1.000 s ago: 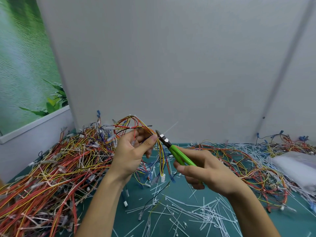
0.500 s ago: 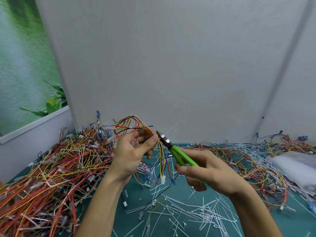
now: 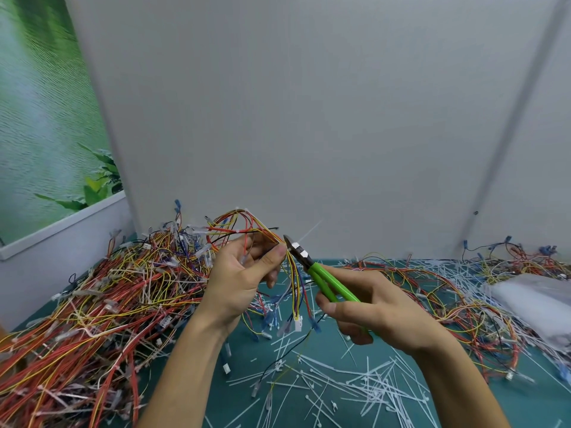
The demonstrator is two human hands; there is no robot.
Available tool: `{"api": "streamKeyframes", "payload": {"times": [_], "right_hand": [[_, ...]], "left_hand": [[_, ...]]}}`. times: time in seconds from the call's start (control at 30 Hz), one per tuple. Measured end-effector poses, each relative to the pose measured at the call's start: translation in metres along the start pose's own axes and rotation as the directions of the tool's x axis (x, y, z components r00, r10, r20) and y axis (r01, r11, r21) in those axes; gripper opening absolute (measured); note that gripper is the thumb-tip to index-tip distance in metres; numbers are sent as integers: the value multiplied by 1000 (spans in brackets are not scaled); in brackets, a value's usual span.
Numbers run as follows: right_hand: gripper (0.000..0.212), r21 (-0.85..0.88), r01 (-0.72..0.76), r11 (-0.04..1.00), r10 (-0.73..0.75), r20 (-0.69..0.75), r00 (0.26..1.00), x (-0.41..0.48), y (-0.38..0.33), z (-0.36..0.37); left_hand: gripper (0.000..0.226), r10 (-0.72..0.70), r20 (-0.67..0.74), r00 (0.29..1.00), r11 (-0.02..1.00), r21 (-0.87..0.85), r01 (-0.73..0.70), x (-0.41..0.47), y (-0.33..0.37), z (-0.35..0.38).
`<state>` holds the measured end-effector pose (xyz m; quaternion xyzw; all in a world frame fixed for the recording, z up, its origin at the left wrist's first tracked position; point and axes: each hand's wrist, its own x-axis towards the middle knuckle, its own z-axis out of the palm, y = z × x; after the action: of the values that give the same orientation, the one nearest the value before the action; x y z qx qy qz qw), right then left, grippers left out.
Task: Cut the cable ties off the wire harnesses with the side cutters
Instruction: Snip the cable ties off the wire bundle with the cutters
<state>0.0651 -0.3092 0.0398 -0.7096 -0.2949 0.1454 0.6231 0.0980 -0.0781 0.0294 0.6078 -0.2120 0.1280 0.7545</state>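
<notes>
Over a green worktop (image 3: 324,344) strewn with snipped ties, the left hand (image 3: 244,279) pinches a wire harness (image 3: 262,234) while the right hand (image 3: 374,307), closed around the side cutters (image 3: 312,267), sets their tip at the pinch, so the cut seems imminent, needing blades around the tie only.

wire harness (image 3: 247,225): red-yellow loop, raised | side cutters (image 3: 321,278): green handles, tip at bundle's cable tie (image 3: 310,232)

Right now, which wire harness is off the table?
Only the wire harness pinched in the left hand, side cutters at it. The left pile and right pile lie on the mat.
</notes>
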Motion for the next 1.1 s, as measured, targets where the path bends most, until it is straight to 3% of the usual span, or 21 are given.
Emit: {"api": "streamKeyframes", "payload": {"times": [0.1,0.3,0.5,0.73,0.9,1.1], "right_hand": [[45,-50,39,998,-39,-3,999,2,-2,3],[61,-189,10,982,-23,-66,998,5,0,6],[46,-142,10,990,-28,-123,992,5,0,6],[53,-164,37,986,-53,-94,994,6,0,6],[39,-67,35,997,-43,-121,992,5,2,7],[38,-108,55,993,-61,-51,997,4,-4,7]], "left_hand": [[6,2,-3,1000,1000,3,-2,0,-1,-1],[21,-9,-9,1000,1000,4,9,1,-1,0],[21,-4,13,1000,1000,-13,4,0,0,0],[14,4,6,1000,1000,1,-4,0,1,2],[20,5,-5,1000,1000,-7,-5,0,0,3],[8,14,10,1000,1000,-4,-14,0,-1,2]]}}
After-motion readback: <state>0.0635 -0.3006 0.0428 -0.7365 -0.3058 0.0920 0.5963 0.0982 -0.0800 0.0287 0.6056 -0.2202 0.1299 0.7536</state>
